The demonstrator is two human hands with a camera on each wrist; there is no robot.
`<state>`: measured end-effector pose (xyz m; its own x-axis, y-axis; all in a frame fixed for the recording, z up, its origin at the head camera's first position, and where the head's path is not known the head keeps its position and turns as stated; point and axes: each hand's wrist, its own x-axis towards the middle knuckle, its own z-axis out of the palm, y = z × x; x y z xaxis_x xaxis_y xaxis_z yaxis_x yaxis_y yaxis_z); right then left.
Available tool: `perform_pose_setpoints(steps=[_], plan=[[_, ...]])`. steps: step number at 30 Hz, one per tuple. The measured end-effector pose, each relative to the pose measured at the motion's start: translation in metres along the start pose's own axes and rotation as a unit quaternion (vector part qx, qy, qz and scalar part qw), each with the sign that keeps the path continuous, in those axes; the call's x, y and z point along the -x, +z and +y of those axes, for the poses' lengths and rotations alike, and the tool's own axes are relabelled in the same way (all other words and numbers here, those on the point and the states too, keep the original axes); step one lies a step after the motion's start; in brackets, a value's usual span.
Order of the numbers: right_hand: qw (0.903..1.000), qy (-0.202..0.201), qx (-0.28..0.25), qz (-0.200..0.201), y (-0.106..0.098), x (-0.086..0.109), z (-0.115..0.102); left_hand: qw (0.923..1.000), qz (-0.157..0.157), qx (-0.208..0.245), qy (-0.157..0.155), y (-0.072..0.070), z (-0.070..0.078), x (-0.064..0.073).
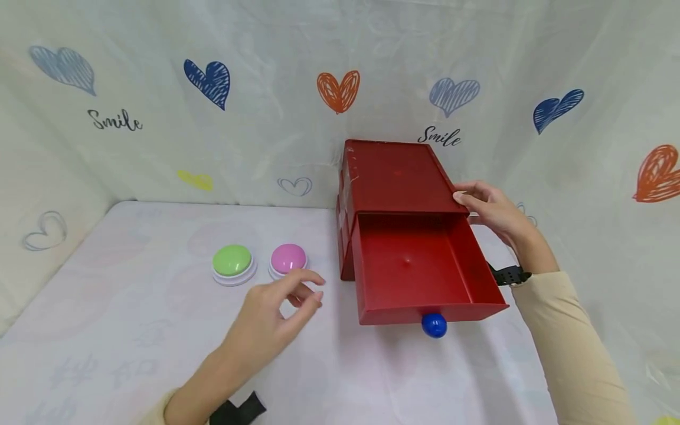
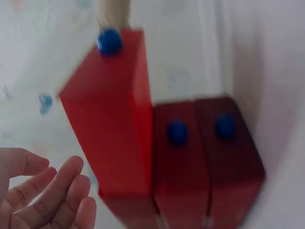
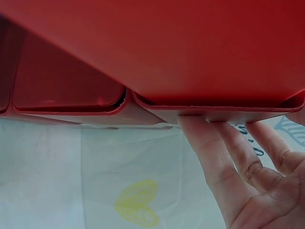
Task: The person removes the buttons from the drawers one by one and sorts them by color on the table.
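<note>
A red three-drawer cabinet [image 1: 395,177] with round blue knobs stands at the back right of the table in the head view. Its top drawer [image 1: 406,271] is pulled far out, with nothing inside. The two lower drawers [image 2: 180,157] are in, as the left wrist view shows. At the cabinet's top right edge, my right hand [image 1: 491,212] holds on, thumb over the top and fingers [image 3: 209,148] against the side wall. My left hand [image 1: 278,307] hovers left of the drawer, fingers loosely bent, touching nothing. The drawer's blue knob [image 1: 434,325] is free of either hand.
A green push button [image 1: 232,260] and a pink push button [image 1: 288,258], both on white bases, stand on the table left of the cabinet. My left hand is just in front of the pink one. A white curtain printed with hearts [image 1: 338,92] hangs behind.
</note>
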<state>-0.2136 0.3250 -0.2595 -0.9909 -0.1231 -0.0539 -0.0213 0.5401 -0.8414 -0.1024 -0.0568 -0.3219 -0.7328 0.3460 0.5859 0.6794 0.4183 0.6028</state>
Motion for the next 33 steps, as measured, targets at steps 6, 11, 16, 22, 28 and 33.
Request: perform_pose_setpoints(steps=[6, 11, 16, 22, 28, 33], plan=[[1.0, -0.003, 0.001, 0.001, -0.001, 0.002, 0.0, 0.9933, -0.072, 0.068, 0.059, 0.024, 0.037, 0.008], [0.9999, 0.001, 0.006, 0.009, 0.0, 0.003, -0.001, 0.9717, -0.213, 0.101, -0.009, 0.038, 0.056, 0.003], [1.0, 0.002, 0.006, 0.006, 0.0, 0.003, -0.002, 0.9502, -0.299, 0.079, -0.036, 0.052, 0.064, -0.005], [0.9999, 0.001, 0.012, 0.001, -0.001, 0.003, -0.001, 0.9483, -0.311, 0.063, -0.013, 0.066, 0.063, -0.012], [0.9999, -0.006, 0.014, -0.004, -0.001, 0.004, 0.0, 0.9431, -0.316, 0.1, -0.02, 0.076, 0.058, -0.017], [1.0, -0.004, 0.007, -0.004, -0.001, 0.003, 0.0, 0.9355, -0.33, 0.123, -0.028, 0.081, 0.055, -0.017]])
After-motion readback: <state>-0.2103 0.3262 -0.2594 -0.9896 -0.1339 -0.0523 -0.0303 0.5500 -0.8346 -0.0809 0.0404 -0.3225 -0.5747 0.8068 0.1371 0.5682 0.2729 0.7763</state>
